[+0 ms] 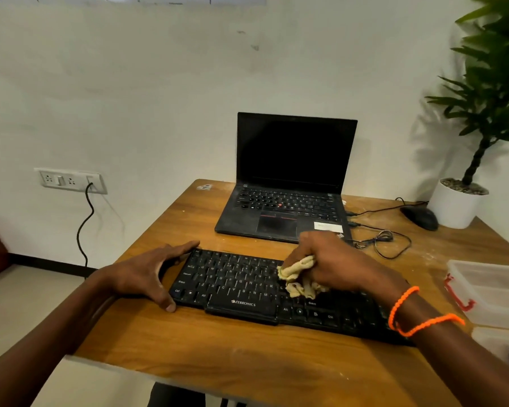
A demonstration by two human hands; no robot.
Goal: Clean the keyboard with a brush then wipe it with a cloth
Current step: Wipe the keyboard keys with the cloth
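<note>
laptop (285, 183) behind keyboard (247, 292), mouse (420, 217), plant pot (456, 205)

A single head-worn wide-angle camera looks forward and down from close above the near edge of the wooden surface (218, 348), facing the white wall (159, 83) behind it.

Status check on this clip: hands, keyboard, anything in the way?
Left hand open, bracing keyboard at its left end. Right hand grips cloth, pressed on the middle keys. Nothing blocking; brush not in view.
</note>
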